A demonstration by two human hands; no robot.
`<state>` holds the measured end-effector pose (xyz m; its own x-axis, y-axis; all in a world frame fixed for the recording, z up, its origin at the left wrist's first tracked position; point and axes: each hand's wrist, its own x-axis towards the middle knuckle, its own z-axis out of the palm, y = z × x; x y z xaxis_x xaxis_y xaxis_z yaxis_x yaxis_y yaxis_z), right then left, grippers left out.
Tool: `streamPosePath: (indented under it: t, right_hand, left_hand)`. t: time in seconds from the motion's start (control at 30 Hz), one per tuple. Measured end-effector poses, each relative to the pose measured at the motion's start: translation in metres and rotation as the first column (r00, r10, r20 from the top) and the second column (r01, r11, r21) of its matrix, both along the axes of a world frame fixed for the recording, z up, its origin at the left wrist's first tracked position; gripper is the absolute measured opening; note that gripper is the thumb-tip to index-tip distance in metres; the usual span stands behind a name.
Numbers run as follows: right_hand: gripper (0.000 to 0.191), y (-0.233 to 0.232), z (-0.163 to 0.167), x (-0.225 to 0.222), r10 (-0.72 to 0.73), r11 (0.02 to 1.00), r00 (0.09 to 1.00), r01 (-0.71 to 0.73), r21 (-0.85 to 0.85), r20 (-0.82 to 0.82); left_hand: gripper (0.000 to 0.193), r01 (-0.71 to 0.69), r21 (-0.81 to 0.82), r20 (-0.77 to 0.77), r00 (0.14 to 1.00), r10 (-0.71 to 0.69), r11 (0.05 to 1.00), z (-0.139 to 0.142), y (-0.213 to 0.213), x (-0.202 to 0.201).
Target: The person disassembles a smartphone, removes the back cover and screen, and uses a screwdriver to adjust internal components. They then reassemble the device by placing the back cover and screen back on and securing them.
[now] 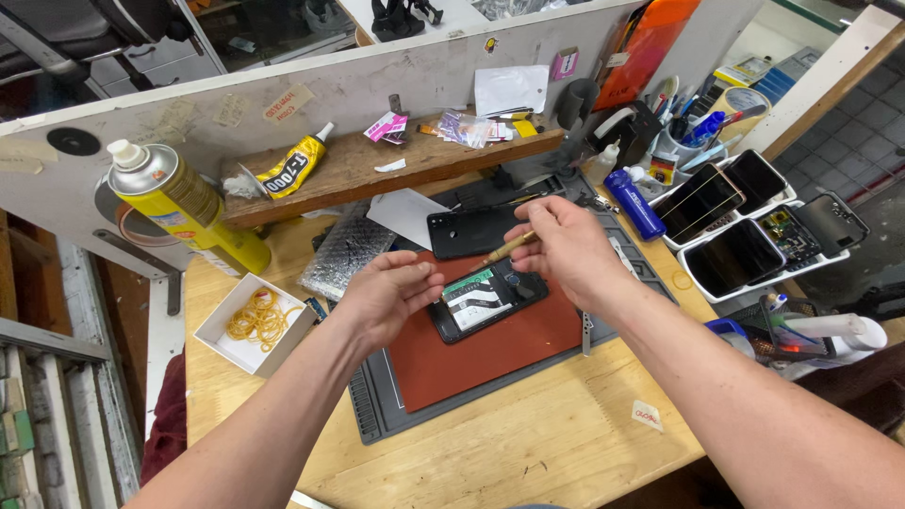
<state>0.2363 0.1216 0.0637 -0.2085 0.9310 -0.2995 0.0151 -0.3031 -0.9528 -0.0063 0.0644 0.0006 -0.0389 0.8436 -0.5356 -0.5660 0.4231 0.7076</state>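
— Already opened, then?

— Yes. From my remote seat I see the opened phone [488,298] lying back-off on the red mat [490,353] at mid-tabletop [528,443], its board and battery bared. A detached black back cover [471,231] rests just behind it.

— And the hands?

— My right hand [564,247] pinches a slim yellow-handled tool [507,249], fingers closed round it, tip aimed down above the phone's top edge. My left hand [388,297] steadies the phone's left edge, fingers loosely curled, gripping nothing.

— What remains?

— I judge the work inside barely begun; no part lies lifted out beside it.
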Motion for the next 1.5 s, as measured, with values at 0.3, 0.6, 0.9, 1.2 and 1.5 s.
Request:
streamPosePath:
  t: [0.3,0.6,0.9,1.2,1.5]
  right_hand:
    - [0.039,-0.029,0.014,-0.030,-0.036,0.982,0.996,0.050,0.183,-0.079]
    - [0.036,-0.032,0.014,-0.035,-0.037,0.979,0.999,0.037,0.203,-0.007]
    - [0.035,-0.030,0.016,-0.035,-0.025,0.984,1.000,0.026,0.176,-0.006]
    - [0.031,-0.014,0.027,-0.040,0.156,0.958,0.956,-0.207,0.196,0.248]
    - [0.021,-0.019,-0.012,-0.056,0.180,0.738,0.753,-0.528,0.419,0.632]
  left_hand:
    - [0.017,0.123,0.185,0.162,0.975,-0.154,0.975,-0.003,-0.011,0.002]
    - [0.014,0.143,0.207,0.146,0.974,-0.175,0.968,-0.001,-0.010,0.003]
    - [0.013,0.175,0.225,0.120,0.971,-0.205,0.959,0.000,-0.008,0.002]
    - [0.014,0.324,0.247,-0.268,0.928,-0.257,0.913,0.006,-0.003,-0.005]
    - [0.065,0.740,0.081,-0.975,0.199,-0.103,0.668,0.012,-0.026,-0.003]
